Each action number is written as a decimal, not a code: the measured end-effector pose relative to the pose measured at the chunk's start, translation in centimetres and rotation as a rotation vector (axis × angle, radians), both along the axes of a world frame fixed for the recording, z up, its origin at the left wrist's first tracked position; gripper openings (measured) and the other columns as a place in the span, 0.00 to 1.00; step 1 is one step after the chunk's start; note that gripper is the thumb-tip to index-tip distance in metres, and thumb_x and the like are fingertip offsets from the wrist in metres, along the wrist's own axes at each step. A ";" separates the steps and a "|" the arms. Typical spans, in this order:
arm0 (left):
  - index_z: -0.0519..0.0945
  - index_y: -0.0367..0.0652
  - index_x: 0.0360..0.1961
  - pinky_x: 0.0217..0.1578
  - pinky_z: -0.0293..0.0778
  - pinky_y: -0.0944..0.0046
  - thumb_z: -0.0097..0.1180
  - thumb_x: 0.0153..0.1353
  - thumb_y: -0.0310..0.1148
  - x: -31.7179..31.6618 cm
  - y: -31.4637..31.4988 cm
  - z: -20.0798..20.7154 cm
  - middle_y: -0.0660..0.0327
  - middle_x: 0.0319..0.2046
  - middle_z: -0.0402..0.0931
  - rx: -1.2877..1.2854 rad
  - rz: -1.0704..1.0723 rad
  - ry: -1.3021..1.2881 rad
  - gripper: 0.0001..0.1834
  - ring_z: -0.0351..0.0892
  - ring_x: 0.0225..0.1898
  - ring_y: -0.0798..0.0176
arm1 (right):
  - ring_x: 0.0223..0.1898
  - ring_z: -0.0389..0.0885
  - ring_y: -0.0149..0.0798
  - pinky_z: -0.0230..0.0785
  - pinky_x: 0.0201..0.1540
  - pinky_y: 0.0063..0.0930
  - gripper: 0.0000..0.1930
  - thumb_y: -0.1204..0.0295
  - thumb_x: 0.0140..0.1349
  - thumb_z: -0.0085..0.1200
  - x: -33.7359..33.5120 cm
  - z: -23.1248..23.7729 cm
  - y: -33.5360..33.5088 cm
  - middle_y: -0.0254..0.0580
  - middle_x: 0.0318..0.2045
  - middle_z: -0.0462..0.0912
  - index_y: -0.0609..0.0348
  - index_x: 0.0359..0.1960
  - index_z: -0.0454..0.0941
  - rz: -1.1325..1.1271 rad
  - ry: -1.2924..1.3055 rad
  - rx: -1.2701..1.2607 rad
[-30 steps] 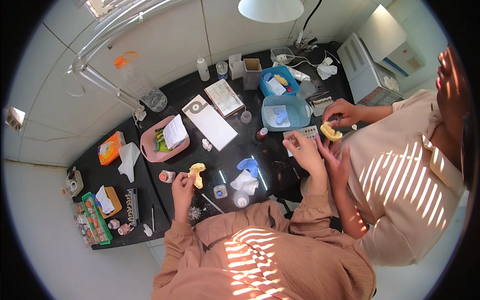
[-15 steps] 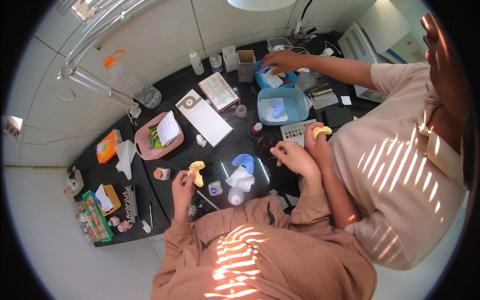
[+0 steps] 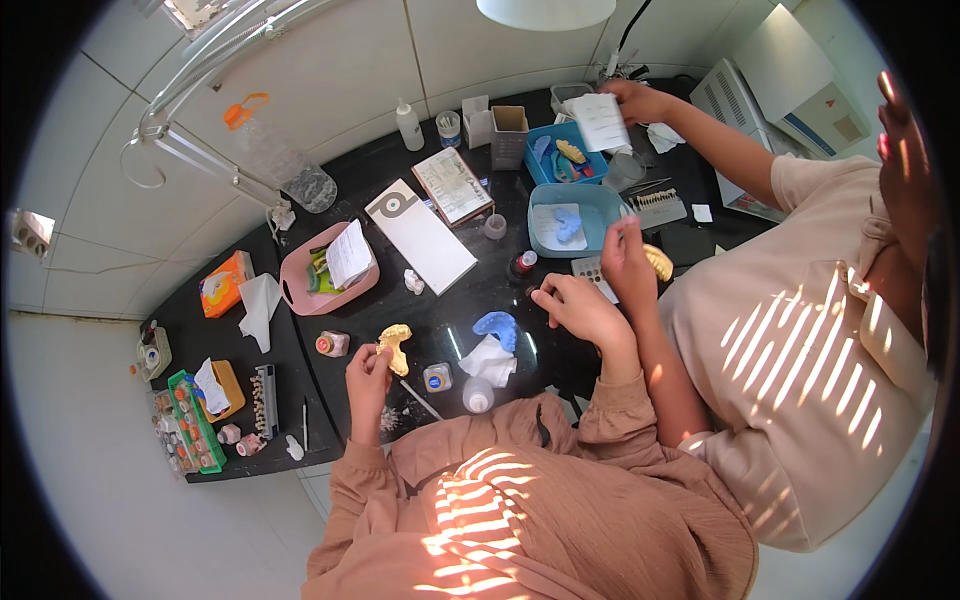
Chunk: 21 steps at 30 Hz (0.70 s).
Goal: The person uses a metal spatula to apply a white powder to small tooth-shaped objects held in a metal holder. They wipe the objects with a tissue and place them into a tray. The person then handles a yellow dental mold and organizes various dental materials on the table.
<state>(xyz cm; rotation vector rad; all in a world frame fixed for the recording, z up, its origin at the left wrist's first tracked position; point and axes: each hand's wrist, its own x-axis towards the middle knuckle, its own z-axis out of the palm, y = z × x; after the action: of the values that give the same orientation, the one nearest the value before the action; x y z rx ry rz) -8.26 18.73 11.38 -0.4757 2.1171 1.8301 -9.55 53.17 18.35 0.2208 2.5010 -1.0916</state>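
- The left hand [image 3: 368, 382] has the cast [image 3: 397, 349] pinched by its left side, thumb and fingers pressed together on it, just above the bench [image 3: 450, 310]
- The right hand [image 3: 590, 312] hangs palm down over the bench, fingers loosely bent, near the red-capped bottle [image 3: 523, 263]; their undersides are hidden, so I cannot tell whether they have hold of anything
- As things stand, the cast is already off the bench and in hand, not yet set down; the mould [image 3: 496, 329] lies apart from it, against a tissue [image 3: 489, 359], with no hand on it
- The stick [image 3: 421, 400] also lies unheld, as do the pink jar [image 3: 333, 343] and the square jar [image 3: 437, 377], so only the cast is visibly being handled by this person
- The cast is pale yellow, curved like a horseshoe, matt and uneven along its edge, plaster-like by its look
- The mould repeats that arch in saturated blue, smoother and rubbery in appearance; the tissue is soft and crumpled
- White crumbs [image 3: 390, 418] lie near the stick, pale against the glossy black bench
- To the right, a co-worker's raised hand [image 3: 637, 100] grips a paper [image 3: 601, 122] over the blue tub [image 3: 540, 166]; a second cast [image 3: 658, 262], also yellow, shows beside the other hand [image 3: 629, 268]
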 end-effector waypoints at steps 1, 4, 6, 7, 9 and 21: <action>0.76 0.42 0.32 0.15 0.54 0.77 0.55 0.66 0.35 0.1 0.0 0.1 0.73 0.15 0.68 0.003 0.000 -0.004 0.09 0.61 0.13 0.81 | 0.22 0.81 0.38 0.69 0.27 0.31 0.15 0.62 0.66 0.51 -0.1 0.1 0.0 0.43 0.17 0.81 0.65 0.34 0.77 -0.005 -0.003 0.005; 0.76 0.42 0.31 0.15 0.54 0.77 0.55 0.66 0.34 0.1 -0.2 0.2 0.73 0.15 0.68 0.008 0.001 0.000 0.08 0.61 0.13 0.81 | 0.21 0.81 0.38 0.69 0.27 0.32 0.13 0.64 0.67 0.49 0.1 -0.1 -0.1 0.43 0.17 0.80 0.63 0.35 0.76 -0.094 0.038 0.036; 0.76 0.42 0.31 0.14 0.54 0.77 0.55 0.66 0.34 0.2 -0.4 0.3 0.73 0.15 0.68 0.009 0.002 0.003 0.08 0.60 0.13 0.81 | 0.21 0.81 0.38 0.70 0.28 0.33 0.11 0.67 0.67 0.47 0.3 -0.8 0.0 0.43 0.16 0.80 0.62 0.36 0.75 -0.190 0.112 0.123; 0.76 0.42 0.32 0.14 0.54 0.77 0.55 0.66 0.34 0.3 -0.6 0.4 0.73 0.15 0.68 0.008 0.000 0.006 0.08 0.60 0.13 0.81 | 0.21 0.81 0.38 0.70 0.28 0.33 0.10 0.68 0.67 0.45 0.5 -2.0 0.4 0.43 0.17 0.79 0.62 0.36 0.75 -0.246 0.166 0.196; 0.76 0.40 0.33 0.15 0.54 0.77 0.55 0.66 0.33 0.3 -0.8 0.8 0.72 0.16 0.69 0.014 -0.002 0.011 0.07 0.61 0.14 0.81 | 0.21 0.81 0.38 0.71 0.28 0.33 0.09 0.70 0.67 0.43 0.9 -4.5 1.7 0.43 0.18 0.80 0.62 0.37 0.74 -0.353 0.247 0.317; 0.76 0.33 0.37 0.27 0.63 0.76 0.57 0.64 0.29 0.0 0.9 5.2 0.69 0.22 0.74 -0.134 -0.085 0.179 0.08 0.68 0.26 0.81 | 0.24 0.83 0.39 0.73 0.32 0.33 0.09 0.72 0.67 0.46 1.7 -3.6 3.2 0.44 0.27 0.85 0.63 0.37 0.79 -0.533 0.328 0.376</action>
<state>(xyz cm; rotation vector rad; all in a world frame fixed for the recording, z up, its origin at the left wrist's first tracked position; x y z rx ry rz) -8.24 19.64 16.60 -0.2553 2.3500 1.7500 -7.87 56.39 14.72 0.9271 3.0299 -0.8735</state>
